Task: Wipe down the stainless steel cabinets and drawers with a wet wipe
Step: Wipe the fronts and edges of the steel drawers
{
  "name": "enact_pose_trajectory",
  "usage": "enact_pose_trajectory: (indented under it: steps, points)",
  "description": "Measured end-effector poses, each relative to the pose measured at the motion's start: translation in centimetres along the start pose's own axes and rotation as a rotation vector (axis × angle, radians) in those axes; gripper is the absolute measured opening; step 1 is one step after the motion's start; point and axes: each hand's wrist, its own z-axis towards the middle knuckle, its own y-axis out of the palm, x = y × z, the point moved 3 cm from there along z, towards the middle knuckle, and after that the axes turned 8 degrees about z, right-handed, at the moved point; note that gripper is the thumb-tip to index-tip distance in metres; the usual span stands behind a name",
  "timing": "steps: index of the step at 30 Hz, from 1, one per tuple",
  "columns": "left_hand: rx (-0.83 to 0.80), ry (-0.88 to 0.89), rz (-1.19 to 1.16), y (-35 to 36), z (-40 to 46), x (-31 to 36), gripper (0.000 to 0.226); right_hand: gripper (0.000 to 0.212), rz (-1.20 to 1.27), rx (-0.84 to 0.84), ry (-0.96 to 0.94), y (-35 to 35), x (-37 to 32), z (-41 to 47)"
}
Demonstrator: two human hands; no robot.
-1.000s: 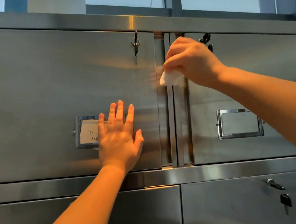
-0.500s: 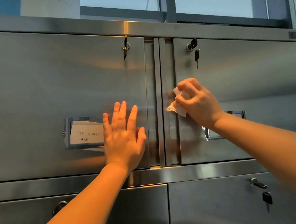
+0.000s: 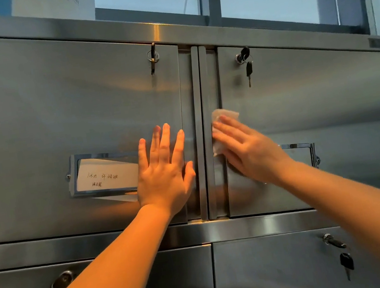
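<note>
1. The left hand (image 3: 163,170) lies flat with fingers spread on the upper left door (image 3: 70,127), at 9 o'clock of the centre seam (image 3: 203,132).
2. The right hand (image 3: 246,150) presses the wet wipe (image 3: 223,118) with straight fingers against the inner edge of the upper right door (image 3: 326,108), just beside the seam; the wipe shows at 11 o'clock of the knuckles.
3. Bare steel spreads wide at 3 o'clock of the right hand and at 9 o'clock of the left.
4. A label holder (image 3: 105,175) at 9 o'clock of the left hand carries a paper card reading "1.5m" and handwritten characters I cannot read.
5. Four doors show: two upper, two lower (image 3: 277,273).
6. Four locks show; keys (image 3: 248,71) hang in the upper right lock and in the lower right one (image 3: 346,263).
</note>
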Motion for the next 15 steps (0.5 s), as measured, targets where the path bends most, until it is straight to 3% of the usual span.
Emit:
enact_pose_trajectory:
  steps: [5, 12, 15]
  points:
    - [0.012, 0.000, -0.005, -0.1, -0.1, 0.0, 0.065, 0.051, -0.072, -0.112, 0.033, -0.4, 0.7, 1.4]
    - [0.009, 0.002, -0.005, -0.1, -0.1, 0.1, 0.065, 0.060, -0.087, -0.339, -0.150, 2.0, -3.9, -7.1]
    - [0.011, 0.004, -0.012, -0.1, -0.1, 0.1, 0.065, 0.058, -0.133, -0.345, -0.178, 1.1, -2.4, -5.5]
